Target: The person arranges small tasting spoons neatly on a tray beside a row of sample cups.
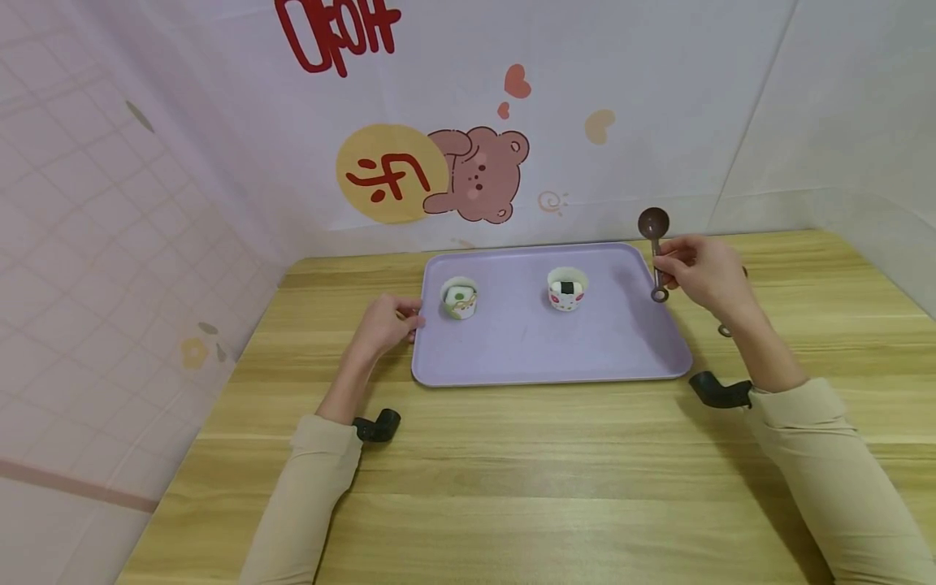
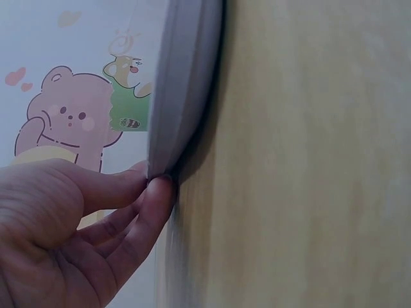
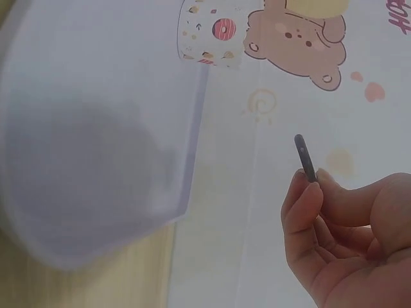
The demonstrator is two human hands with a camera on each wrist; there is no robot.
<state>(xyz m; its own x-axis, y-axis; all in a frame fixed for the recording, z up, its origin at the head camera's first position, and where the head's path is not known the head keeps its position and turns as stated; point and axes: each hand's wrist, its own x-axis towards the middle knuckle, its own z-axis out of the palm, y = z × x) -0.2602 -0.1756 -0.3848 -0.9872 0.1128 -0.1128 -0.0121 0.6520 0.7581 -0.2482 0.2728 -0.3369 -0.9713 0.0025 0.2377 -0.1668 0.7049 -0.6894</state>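
A lilac tray point(image 1: 504, 349) lies on the wooden table, and my left hand point(image 1: 387, 319) pinches its left rim between thumb and fingers. The left wrist view shows the thumb on top of the rim point(image 2: 183, 96) and fingertips beneath. My right hand point(image 1: 708, 272) holds a brown measuring spoon point(image 1: 653, 223) by its handle above the tray's right side, bowl away from me, ringed end toward me. In the right wrist view only a short dark piece of the handle point(image 3: 305, 156) shows. Two patterned paper cups with small food-like pieces, one left point(image 1: 459, 299), one nearer the middle point(image 1: 566, 291), stand on the tray.
Partly hidden behind my right wrist, a small dark ringed end point(image 1: 725, 331) lies on the table. A white backdrop point(image 1: 643, 146) with a printed bear rises behind the table. A black curved piece point(image 1: 720, 392) sits at my right cuff, another point(image 1: 378, 426) at the left.
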